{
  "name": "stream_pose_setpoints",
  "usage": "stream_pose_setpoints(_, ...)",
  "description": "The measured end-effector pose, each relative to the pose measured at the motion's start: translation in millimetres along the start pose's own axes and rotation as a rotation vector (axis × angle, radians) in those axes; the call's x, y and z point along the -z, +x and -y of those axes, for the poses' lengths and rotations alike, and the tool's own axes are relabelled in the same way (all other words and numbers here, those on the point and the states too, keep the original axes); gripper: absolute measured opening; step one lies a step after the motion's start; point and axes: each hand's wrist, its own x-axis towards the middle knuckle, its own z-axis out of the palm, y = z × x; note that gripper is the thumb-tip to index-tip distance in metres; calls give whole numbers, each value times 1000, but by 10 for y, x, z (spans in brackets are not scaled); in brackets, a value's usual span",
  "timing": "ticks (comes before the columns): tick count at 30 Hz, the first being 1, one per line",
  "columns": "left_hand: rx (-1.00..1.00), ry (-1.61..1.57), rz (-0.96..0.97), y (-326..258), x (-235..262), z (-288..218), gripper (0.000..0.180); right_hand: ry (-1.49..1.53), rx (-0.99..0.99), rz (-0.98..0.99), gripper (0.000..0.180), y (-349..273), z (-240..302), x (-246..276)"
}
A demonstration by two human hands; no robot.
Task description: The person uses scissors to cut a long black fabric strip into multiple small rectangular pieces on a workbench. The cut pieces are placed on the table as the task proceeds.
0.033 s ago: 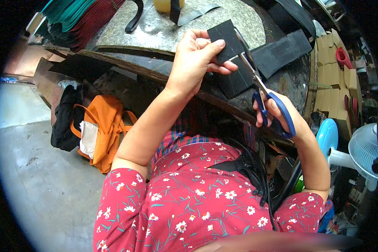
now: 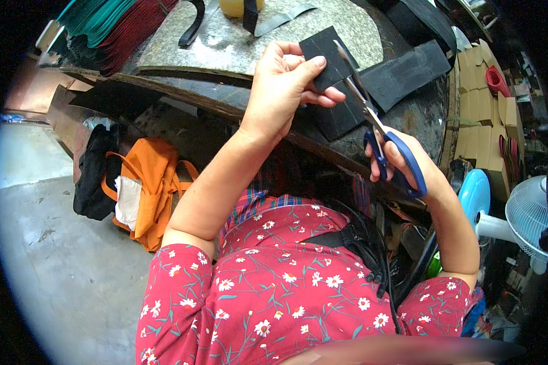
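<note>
My left hand (image 2: 277,88) pinches a small black sheet (image 2: 320,48) between thumb and fingers, above the workbench. Thin pale lines run across the sheet. In my right hand (image 2: 411,155) is a pair of scissors (image 2: 372,117) with dark blue handles, fingers through the loops. Their metal blades lie along the sheet's right side, one over its face; whether they are cutting into it I cannot tell. Below it is another black piece (image 2: 341,121) with a pale line. A larger black strip (image 2: 408,74) lies to the right on the bench.
A speckled stone slab (image 2: 182,61) lies on the bench, with a black strip (image 2: 192,24), a grey strip (image 2: 286,19) and a yellow round object (image 2: 231,7). Teal and maroon stacks (image 2: 97,24) stand far left. Cartons (image 2: 478,91) and a fan (image 2: 526,210) are right; an orange bag (image 2: 155,182) hangs left.
The tip of one scissor blade has shifted slightly left over the black sheet. Both hands keep their grips, and the view has moved a little.
</note>
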Motion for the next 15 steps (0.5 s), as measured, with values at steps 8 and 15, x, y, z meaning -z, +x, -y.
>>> stream_pose_setpoints(8, -19, 24, 8, -62, -116, 11, 28, 0, 13, 4, 31, 21, 48, -24)
stream_pose_setpoints(15, -41, -12, 32, -89, -140, -3, 27, 90, 12, 5, 41, 10, -29, -32)
